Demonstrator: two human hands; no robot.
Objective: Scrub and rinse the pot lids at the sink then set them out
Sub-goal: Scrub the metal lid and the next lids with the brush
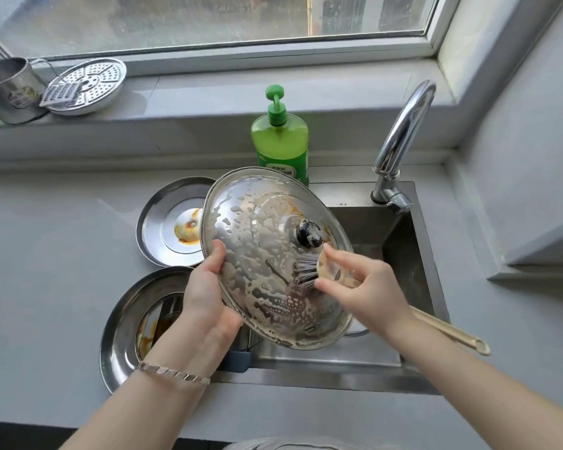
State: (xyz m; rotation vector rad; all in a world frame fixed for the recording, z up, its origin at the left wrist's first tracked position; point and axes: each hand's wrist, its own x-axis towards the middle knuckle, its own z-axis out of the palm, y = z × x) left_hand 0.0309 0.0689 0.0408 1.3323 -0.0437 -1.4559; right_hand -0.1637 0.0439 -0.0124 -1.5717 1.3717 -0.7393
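A soapy pot lid (260, 228) is being scrubbed over the sink (400, 251).
Its rim is being gripped by the left hand (208, 297), a brush (306, 271) pinched in the right hand (371, 287)'s fingers; rinsing under the faucet (403, 131) is likely being called for next.

bare forearms, silver bracelet (173, 373) on left wrist

Soapy steel lid (260, 228), tilted at frame centre; upper stained lid (163, 222) and lower stained lid (124, 319) upturned at left.
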